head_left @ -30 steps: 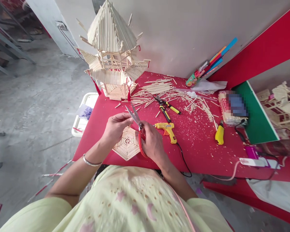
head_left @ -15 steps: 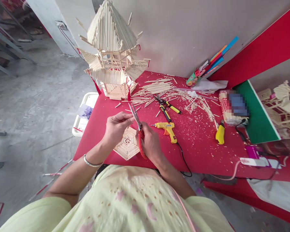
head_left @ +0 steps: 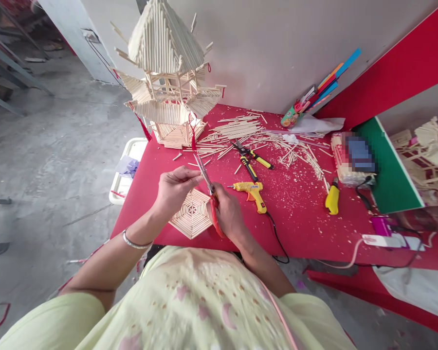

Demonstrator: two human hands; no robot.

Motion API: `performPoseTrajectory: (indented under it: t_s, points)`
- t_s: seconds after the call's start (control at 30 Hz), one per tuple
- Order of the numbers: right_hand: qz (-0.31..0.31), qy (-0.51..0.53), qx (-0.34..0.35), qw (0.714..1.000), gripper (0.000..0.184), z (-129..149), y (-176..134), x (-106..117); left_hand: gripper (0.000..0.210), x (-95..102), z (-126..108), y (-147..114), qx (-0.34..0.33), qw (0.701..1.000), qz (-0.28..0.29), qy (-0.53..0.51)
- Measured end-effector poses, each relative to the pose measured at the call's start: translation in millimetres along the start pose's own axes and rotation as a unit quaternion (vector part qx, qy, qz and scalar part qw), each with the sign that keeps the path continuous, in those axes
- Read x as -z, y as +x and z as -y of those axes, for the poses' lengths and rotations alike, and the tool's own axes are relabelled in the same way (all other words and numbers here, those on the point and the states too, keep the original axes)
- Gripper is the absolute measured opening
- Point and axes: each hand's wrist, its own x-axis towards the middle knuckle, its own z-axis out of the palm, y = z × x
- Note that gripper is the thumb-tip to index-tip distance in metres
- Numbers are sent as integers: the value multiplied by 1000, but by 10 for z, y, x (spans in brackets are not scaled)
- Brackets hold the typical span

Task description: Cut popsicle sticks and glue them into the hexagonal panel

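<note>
My right hand grips the red-handled scissors, whose blades point away from me and up to the left. My left hand is closed in a pinch, fingertips right beside the scissor blades; what it pinches is too small to make out. Beneath both hands, a flat hexagonal panel of wooden sticks lies on the red table. Just beyond the blades, a red tassel hangs from a tiered pagoda model built of sticks.
Right of my hands lie a yellow glue gun with a black cord and yellow-black pliers. Loose sticks and crumbs spread behind them. Farther right are a yellow cutter, a bundle of packed sticks and a white power strip.
The view has shifted slightly. Both hands stay close together, with the scissors in my right hand and the left still pinched beside the blades.
</note>
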Motion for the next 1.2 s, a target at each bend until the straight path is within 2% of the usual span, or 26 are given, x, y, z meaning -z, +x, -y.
performPoseTrajectory:
  t_s: [0.23,0.37,0.53,0.67,0.8,0.9,0.97,1.03,1.1,1.2]
  points:
    - [-19,17,-18,999,34,-125,-13,-12,18,-20,9,44,-16,1000,5,24]
    - [-37,7,-23,999,37,-206,-15,160,19,-57,24,71,-6,999,16,38]
    - [-3,-59,5,998,42,-182,-52,354,16,-53,36,100,-38,995,37,80]
    - [8,-81,5,997,45,-161,-79,304,15,-20,25,125,-52,991,55,108]
    - [10,-79,11,997,44,-149,-65,202,15,-12,-4,99,-55,990,50,119]
    - [3,-76,3,997,38,-161,-48,237,18,11,-27,88,-40,992,44,113]
    - [-27,-89,-31,995,35,-234,-62,381,20,75,-32,138,-21,991,44,122]
    - [-84,-134,-104,982,41,-395,-111,613,22,187,-24,253,4,986,53,156]
    - [-131,-222,-208,944,52,-645,-191,874,21,325,1,406,43,978,76,188]
    - [-139,-341,-323,872,61,-1111,-340,1161,18,502,58,606,100,961,156,204]
